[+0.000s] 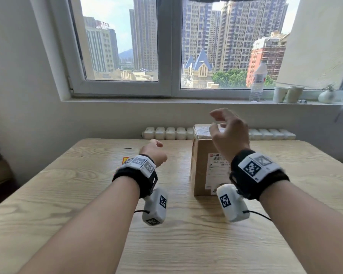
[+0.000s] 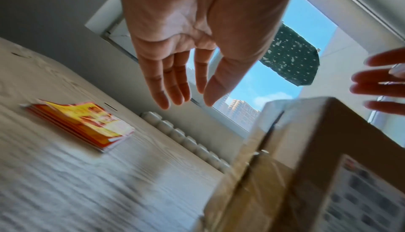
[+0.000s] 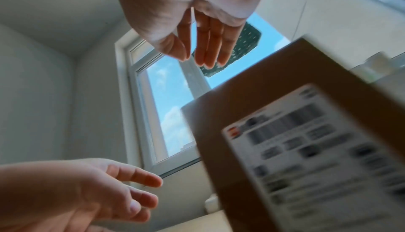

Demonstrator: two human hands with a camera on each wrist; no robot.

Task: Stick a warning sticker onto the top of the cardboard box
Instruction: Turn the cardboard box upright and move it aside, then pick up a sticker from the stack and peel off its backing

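Head view, box: the cardboard box [image 1: 204,165] stands upright on the wooden counter [image 1: 87,194], right of centre, its shipping label facing near. Its taped top shows no warning sticker that I can make out, though the right hand covers part of it.
Head view, right hand: the right hand [image 1: 229,133] hangs in the air over the near edge of the box top, fingers loosely apart, holding nothing.
Head view, left hand: the left hand [image 1: 153,153] is raised over the counter left of the box, apart from it; from here its fingers look somewhat curled, and it carries nothing.
Head view, stickers: only a red and yellow corner [image 1: 125,160] peeks out behind the left wrist.
Left wrist view, stickers: the stack of warning stickers [image 2: 81,123] lies flat on the counter, far left, well apart from the box, its top sheet curling up a little.
Left wrist view, hand: fingers [image 2: 162,79] nearly straight and spread, empty, aimed roughly toward the stack without touching it.
Right wrist view, hand: fingers [image 3: 210,45] relaxed and apart above the box, empty; the picture is blurred.
Progress: to my eye nothing is done yet.
Left to do: take a sticker from the stack, peel it, carry it over and press it flat on the box top.
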